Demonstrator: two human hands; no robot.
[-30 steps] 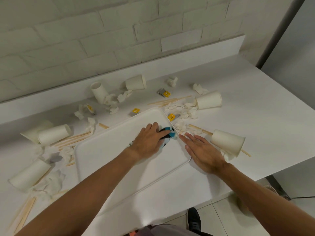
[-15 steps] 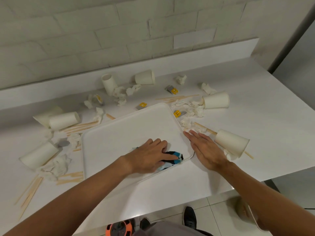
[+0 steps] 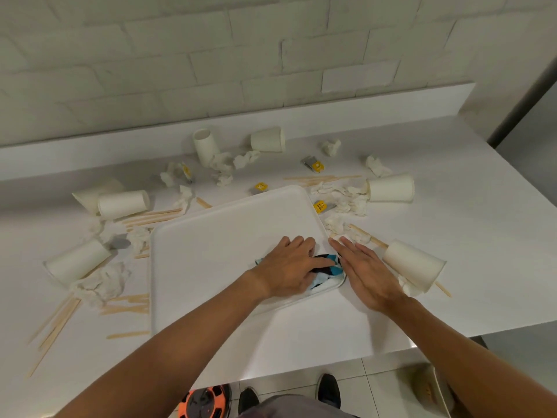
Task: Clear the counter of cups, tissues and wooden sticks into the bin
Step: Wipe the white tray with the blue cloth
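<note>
My left hand (image 3: 289, 267) lies flat on a blue, black and white cloth (image 3: 331, 268), pressing it into the near right corner of a white tray (image 3: 211, 251). With fingers straight, my right hand (image 3: 367, 273) rests on the counter against the tray's right edge. Several white paper cups lie tipped around the tray, one (image 3: 413, 263) just right of my right hand, another (image 3: 390, 188) further back, and one (image 3: 78, 260) on the left. Crumpled tissues (image 3: 102, 282) and wooden sticks (image 3: 129, 303) are scattered about.
Small yellow packets (image 3: 261, 186) lie behind the tray. More cups (image 3: 268, 139) sit near the white brick wall. The counter's front edge is just below my forearms. On the floor are an orange cable reel (image 3: 205, 402) and a pale container (image 3: 434, 390), partly seen.
My left hand slid the cloth from the tray's far right edge down to its near right corner. My right hand stayed flat beside the tray.
</note>
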